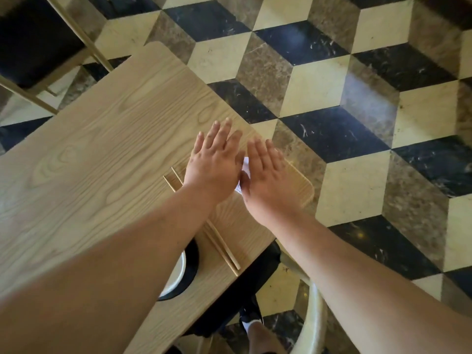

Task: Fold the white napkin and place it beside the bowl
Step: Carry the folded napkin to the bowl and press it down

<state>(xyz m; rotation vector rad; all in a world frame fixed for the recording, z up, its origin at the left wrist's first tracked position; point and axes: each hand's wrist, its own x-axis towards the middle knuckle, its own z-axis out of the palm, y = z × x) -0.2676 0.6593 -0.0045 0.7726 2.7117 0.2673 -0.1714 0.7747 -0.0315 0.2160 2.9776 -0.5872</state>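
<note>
White napkin [245,164] lies on the wooden table [102,139] near its right corner, mostly hidden; only slivers show between the hands. Left hand [213,162] and right hand [265,177] press flat on it, fingers extended, gripping nothing. Chopsticks [222,247] lie between napkin and bowl [190,261].

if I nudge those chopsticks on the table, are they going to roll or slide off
The chopsticks look thin and light, so they would probably skid easily on the smooth table. Their near ends lie close to the table's edge, so a nudge that way might tip them off. Whether they would roll is unclear.
</note>
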